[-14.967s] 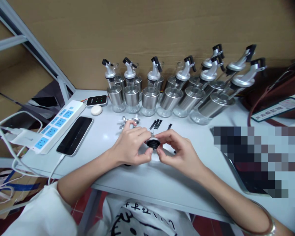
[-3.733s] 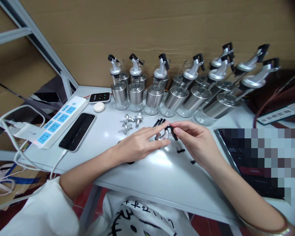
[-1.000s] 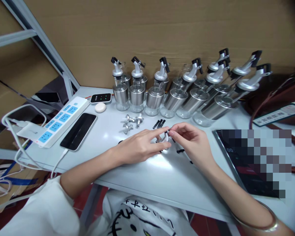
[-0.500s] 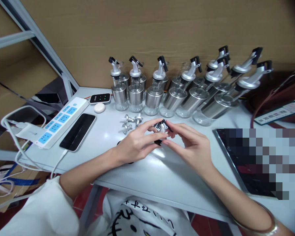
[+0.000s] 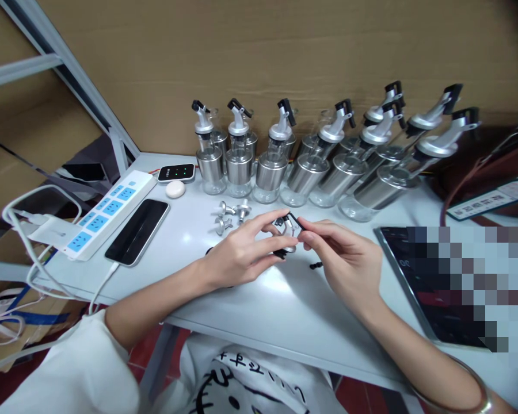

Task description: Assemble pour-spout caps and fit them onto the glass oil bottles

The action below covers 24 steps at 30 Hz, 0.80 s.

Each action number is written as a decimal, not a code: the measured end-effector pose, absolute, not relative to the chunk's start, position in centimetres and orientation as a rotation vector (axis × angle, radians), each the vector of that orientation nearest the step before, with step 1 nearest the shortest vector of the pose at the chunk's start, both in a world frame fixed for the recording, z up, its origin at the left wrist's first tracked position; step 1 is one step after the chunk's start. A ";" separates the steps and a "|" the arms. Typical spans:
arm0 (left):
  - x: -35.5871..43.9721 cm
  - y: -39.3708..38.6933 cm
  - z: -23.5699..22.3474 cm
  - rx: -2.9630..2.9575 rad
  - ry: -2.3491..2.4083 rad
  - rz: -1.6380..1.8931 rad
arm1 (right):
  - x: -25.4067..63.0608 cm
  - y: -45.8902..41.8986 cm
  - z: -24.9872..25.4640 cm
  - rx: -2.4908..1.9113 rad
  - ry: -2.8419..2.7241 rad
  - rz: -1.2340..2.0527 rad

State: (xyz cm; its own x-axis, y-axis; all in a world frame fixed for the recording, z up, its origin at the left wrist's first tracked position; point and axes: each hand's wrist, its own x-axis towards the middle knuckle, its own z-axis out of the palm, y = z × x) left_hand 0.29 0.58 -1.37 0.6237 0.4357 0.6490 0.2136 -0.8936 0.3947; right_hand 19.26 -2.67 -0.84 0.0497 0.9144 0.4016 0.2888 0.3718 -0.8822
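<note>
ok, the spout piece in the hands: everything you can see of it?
The spout piece is silvery, metallic-looking, with a slim black lever slanting at its top and a dark lower end, partly hidden. The left hand grips it, lever side up, in front of the bottles; the right hand pinches the lever's outer end. Whether the lever is fastened, I can't tell.
</note>
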 end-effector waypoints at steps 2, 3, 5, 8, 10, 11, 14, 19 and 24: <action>0.3 0.6 -1.4 2.560 0.524 1.137 | 19.3 -2.7 -0.9 -1.119 -1.508 0.662; 0.3 0.6 -1.4 2.549 0.524 1.144 | 19.3 -2.6 -0.9 -1.104 -1.527 0.667; 0.3 0.6 -1.5 2.519 0.534 1.160 | 19.3 -2.5 -1.0 -1.062 -1.567 0.707; 0.3 0.6 -1.5 2.483 0.574 1.169 | 19.3 -2.2 -1.3 -0.981 -1.574 0.816; 0.2 0.6 -1.6 2.486 0.589 1.171 | 19.2 -2.1 -1.5 -0.962 -1.523 0.896; 0.2 0.6 -1.6 2.491 0.593 1.174 | 19.2 -2.0 -1.6 -0.970 -1.486 0.930; 0.3 0.6 -1.7 2.487 0.579 1.195 | 18.9 -2.0 -1.6 -1.009 -1.395 0.987; 0.5 0.7 -1.8 2.416 0.563 1.300 | 18.2 -2.5 -1.4 -0.996 -1.328 0.975; 0.9 0.7 -2.0 2.313 0.516 1.381 | 18.1 -2.9 -1.1 -1.033 -1.260 0.871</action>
